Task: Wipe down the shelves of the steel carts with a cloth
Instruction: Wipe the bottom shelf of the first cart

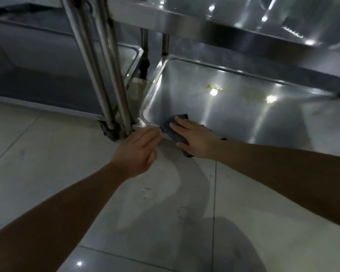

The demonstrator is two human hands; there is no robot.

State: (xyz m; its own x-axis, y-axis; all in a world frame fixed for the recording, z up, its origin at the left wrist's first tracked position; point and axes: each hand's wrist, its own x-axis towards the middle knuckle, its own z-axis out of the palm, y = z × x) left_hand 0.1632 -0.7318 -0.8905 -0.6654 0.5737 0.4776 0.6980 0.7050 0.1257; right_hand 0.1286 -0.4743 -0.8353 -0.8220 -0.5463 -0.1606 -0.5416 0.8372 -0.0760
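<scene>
At the far left a second steel cart [47, 75] is seen, its low shelf dark and dull. Next to it stand the upright steel posts [106, 75] of the two carts, close together and meeting the floor tiles [47, 154] at the corner.

Just right of the posts, the left hand [137, 152] is placed at the front corner of the bottom shelf [234, 107] of the right cart. Its fingers are straight and relaxed, and nothing is held in them; whether they really touch the rim cannot be told, because the hand is a little blurred.

Further right, the dark cloth [169, 126] is laid over the front rim at the near left corner of the shelf, partly inside the tray and partly hanging outside. It is pressed down by the right hand [192, 138], whose fingers are flat and extended on it, not curled around it.

Deeper in the shelf, a yellowish stain [249, 95] is visible between two light reflections. Above, the upper shelf [214, 22] is seen.

For a good wipe, the cloth should probably be kept flat under the palm and drawn in overlapping strokes from this corner toward the stain, with extra pressure given there. The curved corners should be followed too, as dirt is likely collected in them.
</scene>
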